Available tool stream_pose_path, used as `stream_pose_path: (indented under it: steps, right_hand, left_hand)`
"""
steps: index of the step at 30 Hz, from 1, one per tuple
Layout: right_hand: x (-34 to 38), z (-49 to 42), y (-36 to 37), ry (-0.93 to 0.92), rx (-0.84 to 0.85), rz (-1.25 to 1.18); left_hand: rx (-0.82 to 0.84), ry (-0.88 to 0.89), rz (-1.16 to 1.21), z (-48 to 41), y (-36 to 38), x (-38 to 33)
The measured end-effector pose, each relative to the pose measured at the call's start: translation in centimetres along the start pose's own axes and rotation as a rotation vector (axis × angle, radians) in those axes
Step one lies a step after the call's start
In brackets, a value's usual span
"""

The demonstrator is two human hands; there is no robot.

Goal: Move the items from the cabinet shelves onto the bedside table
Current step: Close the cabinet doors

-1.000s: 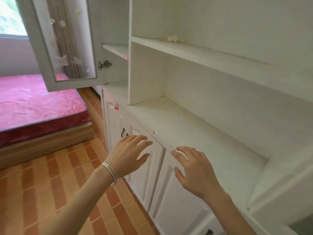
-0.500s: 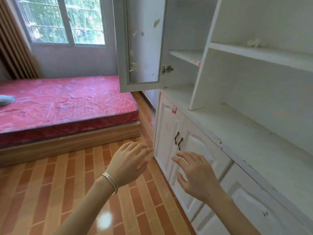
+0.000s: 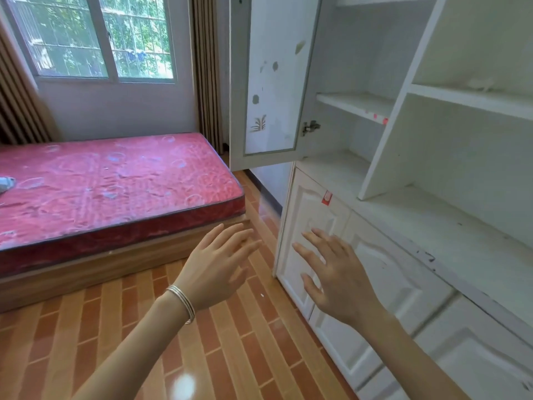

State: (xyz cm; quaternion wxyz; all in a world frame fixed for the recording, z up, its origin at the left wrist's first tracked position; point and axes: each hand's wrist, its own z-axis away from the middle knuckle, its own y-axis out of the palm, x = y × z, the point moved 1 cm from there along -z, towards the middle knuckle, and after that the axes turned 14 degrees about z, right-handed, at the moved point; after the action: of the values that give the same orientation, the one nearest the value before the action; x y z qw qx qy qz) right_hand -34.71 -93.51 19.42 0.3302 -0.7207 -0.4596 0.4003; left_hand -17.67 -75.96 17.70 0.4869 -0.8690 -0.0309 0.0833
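Head view: left hand [image 3: 215, 269] and right hand [image 3: 336, 275], fingers spread, empty, held apart before white cabinet [image 3: 432, 215]; glass door [image 3: 271, 82] open; red mattress [image 3: 109, 189] far left.

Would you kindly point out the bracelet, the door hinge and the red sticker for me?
bracelet [image 3: 181, 303], head view, on the middle of the silver bands.
door hinge [image 3: 310, 127], head view, on its metal body.
red sticker [image 3: 326, 197], head view, on its centre.
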Motion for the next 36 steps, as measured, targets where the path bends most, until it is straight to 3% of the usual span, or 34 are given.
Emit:
stream_pose_path:
  steps: [10, 15, 20, 26, 36]
  right_hand:
    - [-4.6, -8.2, 7.6, -0.004, 0.063, 0.101]
    - [-8.1, -15.4, 10.8, 0.02, 0.037, 0.112]
    - [-10.4, -22.1, 14.0, -0.009, 0.016, 0.115]
    - [-11.1, -26.7, 18.3, -0.002, 0.033, 0.112]
    - [-10.2, -36.4, 24.6, 0.186, 0.067, 0.158]
  left_hand:
    - [-0.001, 0.076, -0.035, -8.4, 3.8, 10.0]
    - [0.034, 0.062, -0.075, -14.6, 4.7, 16.3]
    - [-0.054, 0.003, -0.054, -19.1, 4.6, 22.1]
    - [0.026, -0.023, -0.075, -22.4, 6.7, 30.1]
    - [0.005, 0.114, -0.028, -30.5, 8.0, 45.4]
